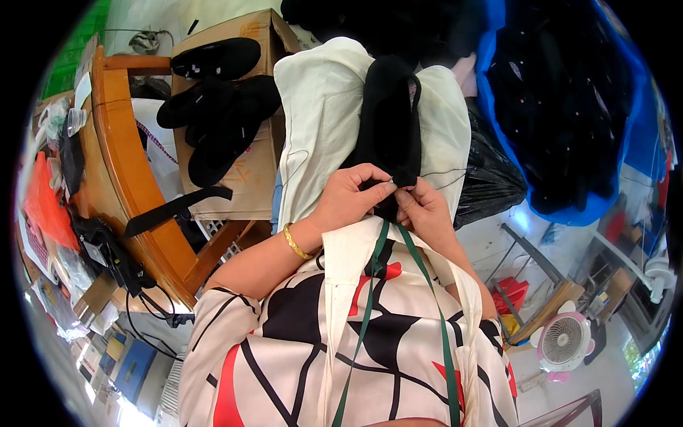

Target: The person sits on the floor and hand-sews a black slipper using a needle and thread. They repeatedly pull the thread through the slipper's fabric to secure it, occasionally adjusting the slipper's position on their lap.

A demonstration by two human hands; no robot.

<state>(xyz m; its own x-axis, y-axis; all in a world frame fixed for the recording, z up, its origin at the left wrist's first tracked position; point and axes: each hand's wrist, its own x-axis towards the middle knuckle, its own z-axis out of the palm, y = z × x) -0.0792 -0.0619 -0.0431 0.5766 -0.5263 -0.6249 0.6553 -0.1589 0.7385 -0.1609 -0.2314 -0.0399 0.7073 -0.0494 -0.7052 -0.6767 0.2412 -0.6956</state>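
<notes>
Black shoe [388, 114], cloth by the look of it, lies lengthwise over the seated person's lap, its near end drawn up to the fingers, opening facing up. White cloth [320, 107] spreads over the knees on both sides of it.

Both hands are at that near end, nearly meeting. Left hand [361, 191]: thumb and forefinger in a narrow pinch on the shoe's edge. Right hand [425, 206]: also narrow, fingertips gripping the same end from the other side. Dark thread [442, 173] trails off to the right from the work. A tiny bright spot shows between the fingertips; I cannot tell what it is. Gold bracelet [295, 242] on the left wrist.

Person wears a patterned top [284, 359] in white, black and red; two green straps [359, 334] run down over it.

To the person's left, more black shoes [228, 139] are heaped on a cardboard box [245, 199]. Beside that, an orange-brown wooden frame [110, 135] with a long black strip [178, 211] across it.

To the right, a black plastic bag [491, 174], then a big blue bag [484, 92] full of dark items. Farther back, I see a pink-and-white fan [564, 338].
</notes>
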